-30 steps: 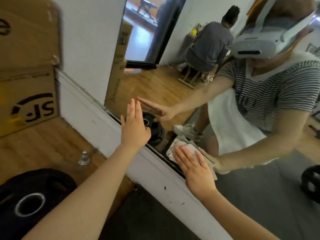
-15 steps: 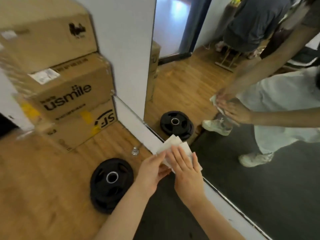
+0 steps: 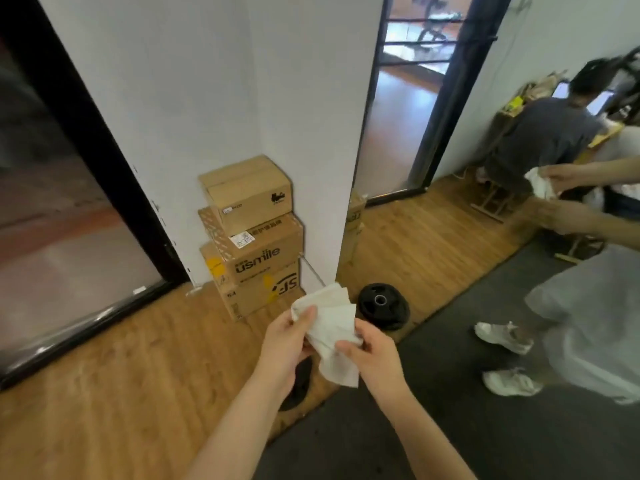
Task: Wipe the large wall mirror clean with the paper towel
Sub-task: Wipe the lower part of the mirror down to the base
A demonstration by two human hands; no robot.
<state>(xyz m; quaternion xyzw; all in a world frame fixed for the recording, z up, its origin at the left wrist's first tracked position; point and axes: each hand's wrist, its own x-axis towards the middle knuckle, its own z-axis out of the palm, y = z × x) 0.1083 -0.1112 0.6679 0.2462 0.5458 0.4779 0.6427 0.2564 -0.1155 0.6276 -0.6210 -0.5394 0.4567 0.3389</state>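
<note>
We face the large wall mirror [image 3: 485, 237], which fills the right side of the view and reflects the wooden floor [image 3: 104, 393] and a grey mat. To its left, cardboard boxes [image 3: 249, 237] stand stacked against the white wall. A black weight plate [image 3: 298, 382] lies on the floor, partly hidden behind our hands. Our left hand [image 3: 282, 348] and right hand [image 3: 375, 358] are both clamped on the crumpled paper towel [image 3: 332, 334], held between them, off the glass.
</note>
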